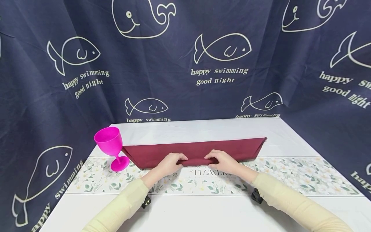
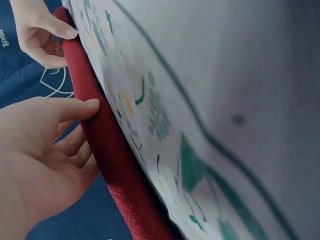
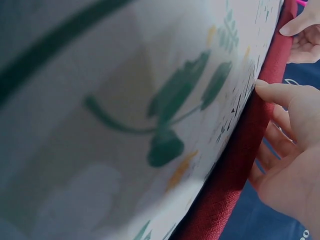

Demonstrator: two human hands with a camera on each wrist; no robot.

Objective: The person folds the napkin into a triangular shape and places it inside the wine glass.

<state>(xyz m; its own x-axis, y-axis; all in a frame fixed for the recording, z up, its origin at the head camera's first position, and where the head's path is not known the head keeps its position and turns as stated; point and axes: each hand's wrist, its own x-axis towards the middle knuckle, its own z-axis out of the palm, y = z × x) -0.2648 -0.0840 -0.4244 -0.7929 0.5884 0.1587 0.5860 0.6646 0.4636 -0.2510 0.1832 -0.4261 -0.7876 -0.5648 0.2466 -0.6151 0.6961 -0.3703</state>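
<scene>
A dark red cloth napkin (image 1: 162, 151) lies folded into a wide strip across the table, its near edge turned into a narrow roll. My left hand (image 1: 170, 163) holds that roll left of its middle, thumb on the near side and fingers over the top. A short way to the right, my right hand (image 1: 224, 162) grips the same roll in mirrored fashion. In the left wrist view the left thumb presses on the red roll (image 2: 117, 165). The right wrist view has the right thumb at the roll's (image 3: 240, 145) lower edge, with the fingers behind it.
A bright pink plastic goblet (image 1: 108, 141) stands left of the napkin, close to its left end. Under both runs a floral printed band (image 1: 295, 177) on the white tablecloth (image 1: 203, 212). A navy curtain (image 1: 174, 80) with fish drawings hangs behind the table.
</scene>
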